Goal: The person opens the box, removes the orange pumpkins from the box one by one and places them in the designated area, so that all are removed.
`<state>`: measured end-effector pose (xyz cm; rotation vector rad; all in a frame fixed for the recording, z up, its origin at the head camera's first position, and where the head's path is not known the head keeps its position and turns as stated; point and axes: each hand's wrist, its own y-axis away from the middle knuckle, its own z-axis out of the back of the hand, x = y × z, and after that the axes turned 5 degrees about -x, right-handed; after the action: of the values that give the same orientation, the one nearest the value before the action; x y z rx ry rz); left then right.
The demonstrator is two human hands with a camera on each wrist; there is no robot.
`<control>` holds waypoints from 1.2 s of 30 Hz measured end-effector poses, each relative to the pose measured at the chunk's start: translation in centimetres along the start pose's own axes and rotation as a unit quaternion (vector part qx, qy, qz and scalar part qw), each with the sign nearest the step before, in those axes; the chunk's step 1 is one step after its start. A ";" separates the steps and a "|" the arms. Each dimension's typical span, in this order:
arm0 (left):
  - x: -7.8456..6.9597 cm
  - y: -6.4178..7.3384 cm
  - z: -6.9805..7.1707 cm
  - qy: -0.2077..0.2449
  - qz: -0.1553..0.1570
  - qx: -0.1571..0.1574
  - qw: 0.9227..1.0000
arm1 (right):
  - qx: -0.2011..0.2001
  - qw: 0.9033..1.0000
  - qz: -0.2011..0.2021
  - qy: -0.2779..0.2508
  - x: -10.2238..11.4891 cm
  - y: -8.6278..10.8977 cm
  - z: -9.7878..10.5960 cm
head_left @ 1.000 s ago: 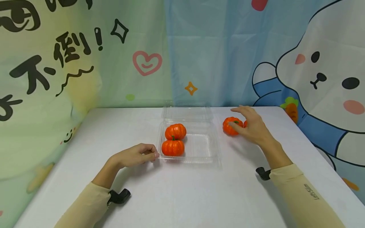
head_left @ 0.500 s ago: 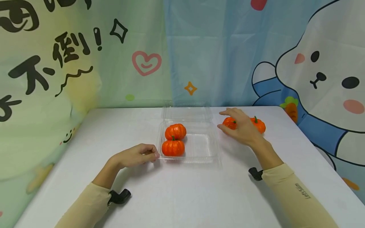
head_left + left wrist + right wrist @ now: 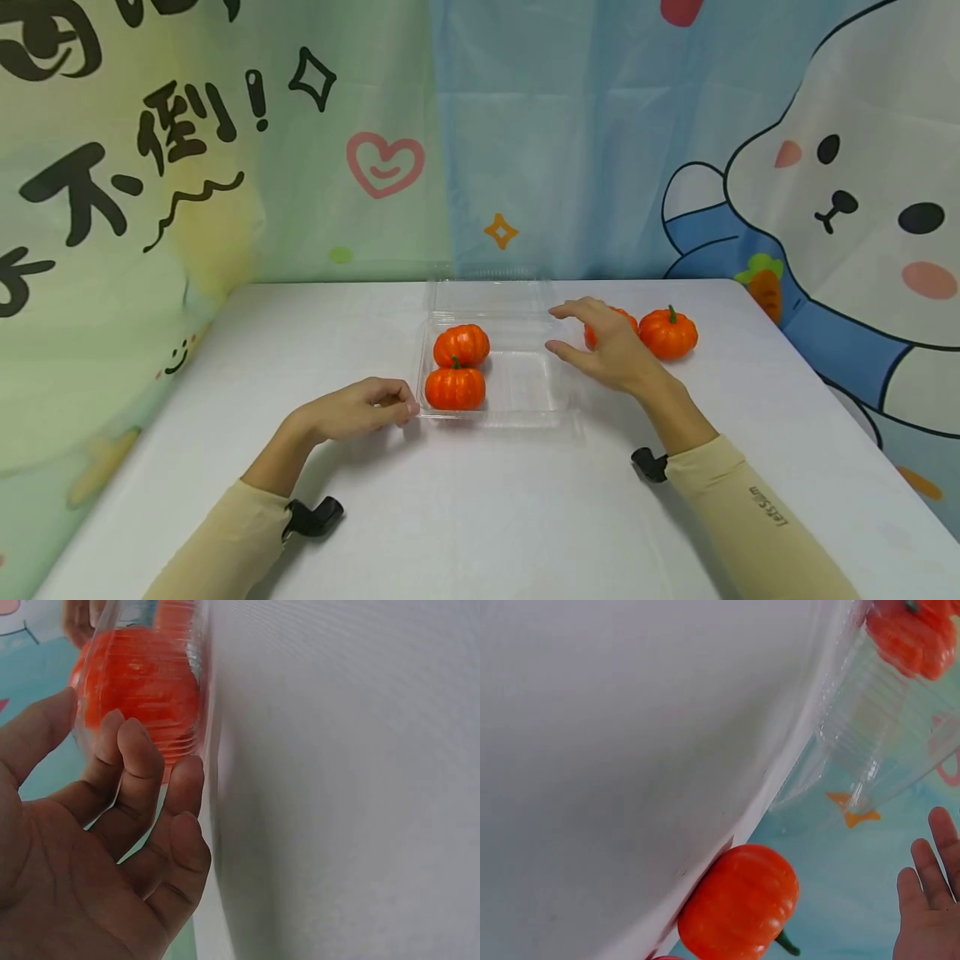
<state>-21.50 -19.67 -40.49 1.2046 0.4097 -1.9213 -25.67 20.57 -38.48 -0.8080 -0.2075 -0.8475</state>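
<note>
A clear plastic clamshell box (image 3: 525,414) lies with its lid (image 3: 491,297) folded back. In its left half sit two small orange pumpkins, a rear pumpkin (image 3: 462,345) and a front pumpkin (image 3: 455,389). My left hand (image 3: 358,408) pinches the box's near left corner, thumb at the rim and curled fingers against the outer wall (image 3: 161,697). My right hand (image 3: 611,348) hovers by the box's right side, thumb and fingers apart, holding nothing. Behind it a third pumpkin (image 3: 624,317) is partly hidden. Beside that stands another pumpkin (image 3: 668,333) with a green stem.
The white table (image 3: 450,517) carries everything. A printed curtain (image 3: 585,150) with a cartoon bear hangs right behind its far edge. Black wrist cameras, the left camera (image 3: 317,517) and the right camera (image 3: 649,464), are strapped near the sleeves.
My right hand has moved left, away from the two right-hand pumpkins toward the box, uncovering the rightmost one. My left hand stays at the box corner. The pumpkins have not moved.
</note>
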 end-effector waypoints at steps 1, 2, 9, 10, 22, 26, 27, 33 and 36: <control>0.0 0.0 0.0 -0.002 0.000 0.000 1.000 | 0.004 1.000 0.001 0.000 0.1 0.0 -0.1; -0.1 0.0 0.1 -0.005 0.000 0.000 1.000 | 0.009 1.000 0.001 0.002 0.2 -0.1 -0.1; -0.3 0.0 0.2 -0.004 -0.002 0.002 1.000 | 0.044 0.999 -0.002 0.002 1.3 -0.5 -0.7; -0.2 0.0 0.2 -0.004 -0.002 0.002 1.000 | 0.046 0.999 0.000 0.001 1.4 -0.5 -0.9; 0.2 0.0 0.2 -0.003 -0.003 0.001 1.000 | 0.073 0.997 0.022 -0.005 2.7 -1.5 -2.5; 0.1 0.0 0.3 -0.006 -0.005 0.001 1.000 | 0.090 0.996 0.015 -0.009 3.1 -1.8 -3.0; 0.1 0.0 0.3 -0.008 -0.004 0.001 1.000 | 0.095 0.995 0.013 -0.010 3.2 -1.9 -3.1; 0.0 0.1 0.4 -0.012 -0.001 -0.002 1.000 | 0.120 0.992 0.016 -0.025 3.8 -2.5 -3.9; 0.1 0.1 0.4 -0.009 -0.002 -0.001 1.000 | 0.128 0.991 0.024 -0.031 4.0 -2.7 -4.3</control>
<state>-21.66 -20.03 -40.32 1.1853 0.4043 -1.9345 -25.61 14.08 -38.09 -0.5966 -0.3439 -0.7333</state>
